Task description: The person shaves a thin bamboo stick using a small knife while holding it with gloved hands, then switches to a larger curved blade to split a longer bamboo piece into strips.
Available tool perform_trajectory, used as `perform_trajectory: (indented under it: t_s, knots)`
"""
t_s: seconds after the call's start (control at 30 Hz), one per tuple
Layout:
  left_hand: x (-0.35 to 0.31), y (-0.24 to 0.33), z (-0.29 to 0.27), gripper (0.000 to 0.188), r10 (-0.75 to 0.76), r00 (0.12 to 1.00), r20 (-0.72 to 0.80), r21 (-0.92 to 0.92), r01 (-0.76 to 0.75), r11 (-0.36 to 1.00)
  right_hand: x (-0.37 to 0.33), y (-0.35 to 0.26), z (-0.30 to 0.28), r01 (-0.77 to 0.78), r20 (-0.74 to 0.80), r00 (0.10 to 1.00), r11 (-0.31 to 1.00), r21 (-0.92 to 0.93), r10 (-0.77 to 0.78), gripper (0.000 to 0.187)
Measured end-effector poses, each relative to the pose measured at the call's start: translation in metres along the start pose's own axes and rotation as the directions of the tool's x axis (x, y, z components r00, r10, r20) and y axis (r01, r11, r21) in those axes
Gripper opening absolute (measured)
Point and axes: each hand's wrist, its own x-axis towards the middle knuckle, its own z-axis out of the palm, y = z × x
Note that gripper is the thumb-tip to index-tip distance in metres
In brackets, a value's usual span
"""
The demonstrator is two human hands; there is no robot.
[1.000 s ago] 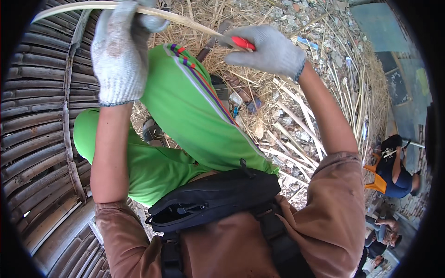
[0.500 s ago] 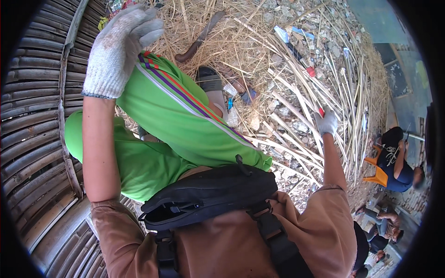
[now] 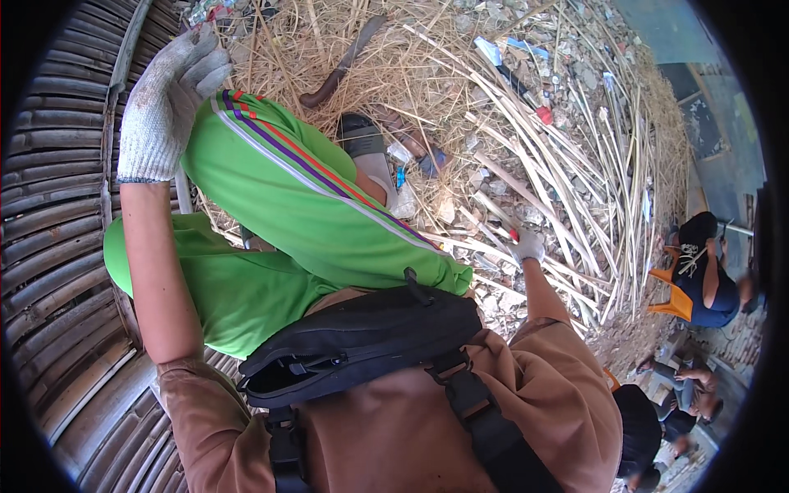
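Observation:
My left hand [image 3: 174,103], in a white knit glove, is raised beside my bent knee in green trousers [image 3: 288,172]. Its fingers are loosely extended and hold nothing. Low over the pale strips at the right, my gloved right hand [image 3: 529,246] is closed around a slim tool with a red part [image 3: 514,234]. A short dark end of that tool points away from the hand; its exact kind is unclear. Long split bamboo strips [image 3: 567,197] lie around and beyond this hand.
A brown, curved-handled tool [image 3: 341,66] lies on straw. A black tool with a red end [image 3: 526,94] rests among rubble and strips. A slatted bamboo wall or platform [image 3: 57,197] runs along the left. At right, a person sits on an orange chair [image 3: 675,294]; others sit lower down.
My right hand has moved left and nearer my body with the red-marked tool. My left hand has shifted left and slightly lower. The whole view has shifted a little.

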Motion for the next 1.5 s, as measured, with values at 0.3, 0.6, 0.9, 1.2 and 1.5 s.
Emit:
perform_trajectory:
  t_s: [0.3, 0.6, 0.9, 1.2, 1.5]
  knots:
    - [-0.006, 0.003, -0.019, 0.042, 0.002, 1.000, 0.007, -0.019, -0.002, 1.000, 0.056, -0.039, -0.111, 0.302, 0.038, 0.942, 0.891, 0.338, -0.334, 0.025]
    - [-0.017, 0.025, -0.008, 0.040, 0.084, 0.995, -0.048, 0.033, -0.082, 0.996, 0.084, -0.157, -0.406, 0.428, -0.042, 0.832, 0.593, 0.682, -0.553, 0.041]
    - [-0.047, 0.040, 0.015, 0.042, 0.200, 0.979, -0.027, 0.272, -0.186, 0.944, -0.051, -0.351, -0.619, 0.879, -0.700, 0.464, 0.182, 0.441, -0.543, 0.037]
    - [-0.019, 0.051, 0.032, 0.060, 0.672, 0.737, -0.073, 0.535, -0.540, 0.650, -0.252, -0.548, -0.621, 0.968, -0.647, -0.199, -0.251, -0.013, -0.736, 0.045]
    - [-0.032, 0.069, -0.057, 0.030, 0.765, 0.489, -0.418, 0.621, -0.461, 0.634, -0.236, -0.604, -0.596, 0.843, -0.557, -0.281, -0.478, 0.246, -0.782, 0.050]
